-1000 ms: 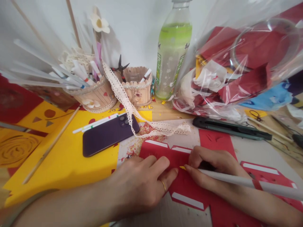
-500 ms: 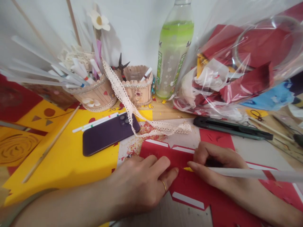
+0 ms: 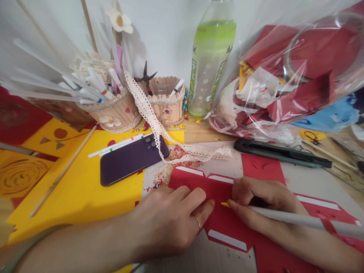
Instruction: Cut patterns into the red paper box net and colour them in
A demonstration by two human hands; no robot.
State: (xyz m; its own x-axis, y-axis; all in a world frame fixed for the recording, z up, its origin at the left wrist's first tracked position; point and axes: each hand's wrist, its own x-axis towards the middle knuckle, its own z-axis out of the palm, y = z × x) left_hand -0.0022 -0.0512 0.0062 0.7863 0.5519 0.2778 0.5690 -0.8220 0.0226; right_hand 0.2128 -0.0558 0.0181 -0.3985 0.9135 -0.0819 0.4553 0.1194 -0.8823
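A red cardstock piece with white strips along its tabs [image 3: 218, 192] lies flat in front of me. My left hand [image 3: 176, 216], with a ring on one finger, rests on its left part, pressing down with bent fingers and gripping nothing. Closed around a white pen-shaped tool [image 3: 295, 219] with a red band and a yellow tip is my right hand [image 3: 261, 201]. The tip is at the red card's surface, just right of my left fingers. Whether it touches the card I cannot tell.
Behind lie a dark phone [image 3: 131, 161], lace ribbon [image 3: 196, 148] and a utility knife [image 3: 281, 153]. Two stick-covered cups [image 3: 113, 113], a bottle [image 3: 212, 72] and a plastic bag of scraps [image 3: 284, 79] stand along the wall. Yellow paper [image 3: 76, 189] spreads left.
My right hand has moved slightly down, and the tool's back end has dropped lower. The left hand stays in place on the red card.
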